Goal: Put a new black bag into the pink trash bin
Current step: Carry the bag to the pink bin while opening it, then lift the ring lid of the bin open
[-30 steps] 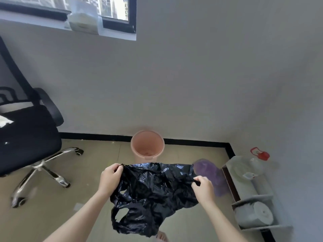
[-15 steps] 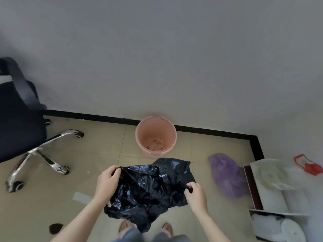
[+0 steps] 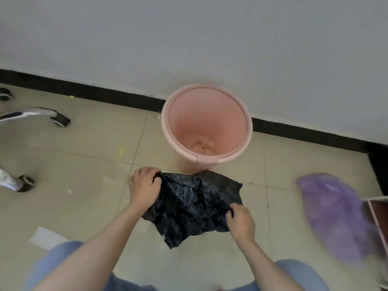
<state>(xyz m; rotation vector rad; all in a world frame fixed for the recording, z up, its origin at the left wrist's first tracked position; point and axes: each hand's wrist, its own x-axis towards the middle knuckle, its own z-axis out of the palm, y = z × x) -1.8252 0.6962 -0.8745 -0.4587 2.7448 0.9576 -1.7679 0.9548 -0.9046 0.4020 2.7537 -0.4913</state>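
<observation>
Both hands (image 3: 144, 186) (image 3: 240, 220) grip black bag (image 3: 195, 203) near pink bin (image 3: 206, 122).

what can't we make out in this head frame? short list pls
- Black bag: crumpled between left hand and right hand; where its opening is cannot be told.
- Pink trash bin: specks at the bottom, too small to identify.
- Purple bag: motion-blurred; contents unclear.
- Chair base: cut off by the left edge.
- Shelf: cut off by the right edge.
</observation>
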